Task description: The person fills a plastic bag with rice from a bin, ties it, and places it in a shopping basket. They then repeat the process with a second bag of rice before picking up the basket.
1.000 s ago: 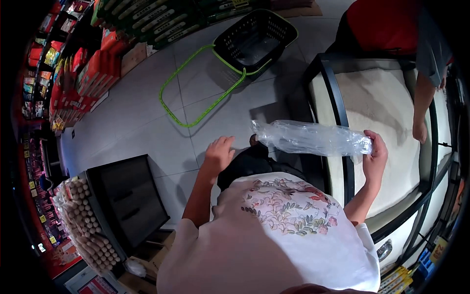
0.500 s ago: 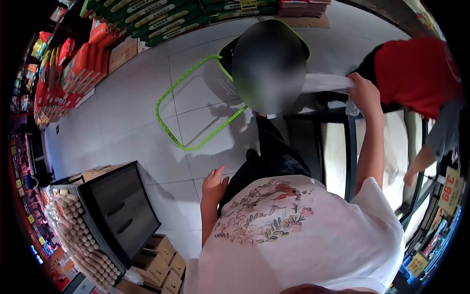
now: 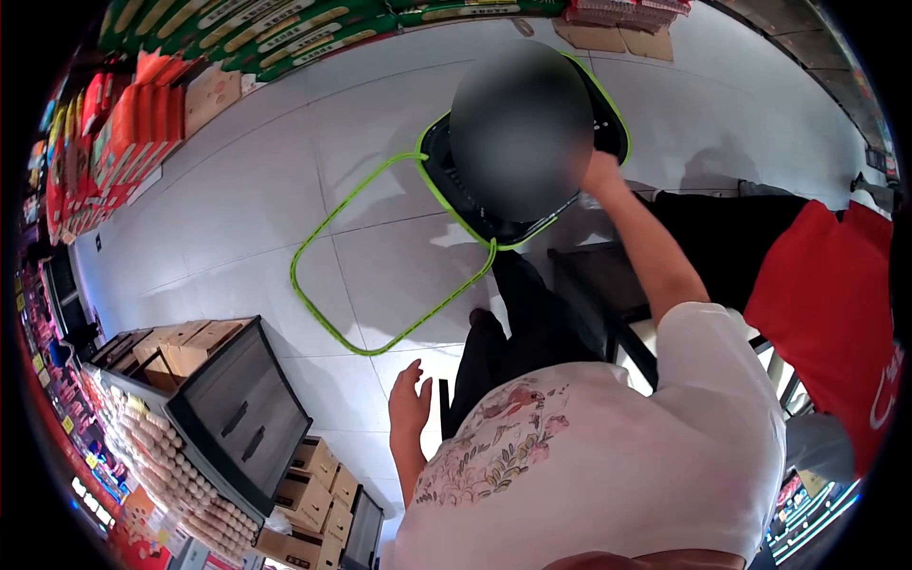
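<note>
A black shopping basket (image 3: pixel 613 109) with a green rim stands on the floor in front of me. Its green handle (image 3: pixel 334 328) is folded down to the left, and a blurred oval hides much of the inside. My right hand (image 3: pixel 600 177) reaches to the basket's near right side. The blur covers its fingers, and I cannot make out what they hold. My left hand (image 3: pixel 408 399) hangs low beside my dark trousers, fingers stretched out and holding nothing.
At lower left stand a grey drawer cabinet (image 3: pixel 237 413), stacked eggs (image 3: pixel 171 456) and cardboard boxes (image 3: pixel 304 499). Red packages (image 3: pixel 142 123) and green sacks (image 3: pixel 275 38) line the far side. A person in a red top (image 3: pixel 826 313) bends close on my right.
My right hand has moved left to the basket; the whitish plastic bag it held no longer shows. The person in red has shifted lower in view. My left hand stays low with fingers extended.
</note>
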Demonstrator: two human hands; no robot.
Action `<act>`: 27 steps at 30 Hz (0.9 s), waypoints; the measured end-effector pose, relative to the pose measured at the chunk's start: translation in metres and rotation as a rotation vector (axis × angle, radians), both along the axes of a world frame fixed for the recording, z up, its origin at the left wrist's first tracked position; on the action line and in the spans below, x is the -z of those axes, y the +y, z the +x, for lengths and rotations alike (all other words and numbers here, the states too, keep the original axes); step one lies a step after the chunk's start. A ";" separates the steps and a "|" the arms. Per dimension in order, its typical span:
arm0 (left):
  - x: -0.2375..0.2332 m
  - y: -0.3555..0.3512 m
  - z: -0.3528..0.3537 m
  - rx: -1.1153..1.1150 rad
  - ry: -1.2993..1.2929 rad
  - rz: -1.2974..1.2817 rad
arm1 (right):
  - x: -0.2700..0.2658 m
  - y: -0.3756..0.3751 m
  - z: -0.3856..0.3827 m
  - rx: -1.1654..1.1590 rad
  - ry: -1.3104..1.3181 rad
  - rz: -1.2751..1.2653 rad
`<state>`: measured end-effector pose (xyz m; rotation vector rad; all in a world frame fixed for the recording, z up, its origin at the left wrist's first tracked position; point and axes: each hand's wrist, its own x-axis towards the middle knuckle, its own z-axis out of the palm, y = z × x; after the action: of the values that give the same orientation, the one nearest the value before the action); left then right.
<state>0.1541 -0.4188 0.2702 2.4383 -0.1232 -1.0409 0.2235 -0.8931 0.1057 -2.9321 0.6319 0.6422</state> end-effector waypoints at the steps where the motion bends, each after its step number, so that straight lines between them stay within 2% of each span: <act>1: 0.002 -0.006 0.006 -0.016 -0.015 0.028 | 0.020 0.007 0.009 0.018 0.076 0.063; 4: 0.007 -0.019 0.013 -0.044 0.024 0.089 | 0.058 0.038 0.036 0.087 0.250 0.275; 5: 0.006 -0.024 0.014 -0.042 0.060 0.113 | 0.098 0.047 0.036 0.104 0.215 0.324; 8: 0.008 -0.032 0.013 -0.052 0.155 0.156 | 0.137 0.084 0.045 0.232 0.150 0.423; 10: 0.012 -0.036 0.011 -0.066 0.208 0.163 | 0.155 0.105 0.054 0.539 -0.013 0.477; 11: 0.013 -0.040 0.012 -0.101 0.228 0.161 | 0.158 0.114 0.060 0.545 -0.006 0.482; 13: 0.020 -0.043 0.012 -0.142 0.242 0.143 | 0.161 0.123 0.070 0.631 -0.170 0.549; 14: 0.023 -0.046 0.013 -0.165 0.247 0.138 | 0.171 0.124 0.069 0.632 -0.163 0.551; 16: 0.028 -0.053 0.017 -0.180 0.254 0.143 | 0.191 0.129 0.068 0.431 -0.335 0.545; 18: 0.033 -0.059 0.020 -0.199 0.260 0.153 | 0.213 0.127 0.060 0.358 -0.269 0.587; 20: 0.040 -0.064 0.021 -0.251 0.287 0.153 | 0.251 0.126 0.042 -0.079 0.092 0.702; 21: 0.045 -0.064 0.020 -0.272 0.296 0.131 | 0.259 0.124 0.039 -0.179 0.155 0.737; 22: 0.047 -0.065 0.020 -0.275 0.302 0.143 | 0.269 0.119 0.039 -0.179 0.162 0.749; 24: 0.052 -0.070 0.020 -0.308 0.334 0.144 | 0.262 0.095 0.060 0.036 0.699 0.872; 26: 0.057 -0.074 0.021 -0.331 0.353 0.166 | 0.269 0.079 0.064 0.264 0.449 0.718; 27: 0.059 -0.075 0.020 -0.352 0.374 0.172 | 0.276 0.073 0.066 0.299 0.324 0.614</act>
<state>0.1742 -0.4936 0.2112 2.2461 0.5187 -1.3558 0.2896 -0.8205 -0.1701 -2.1393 0.7202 1.0570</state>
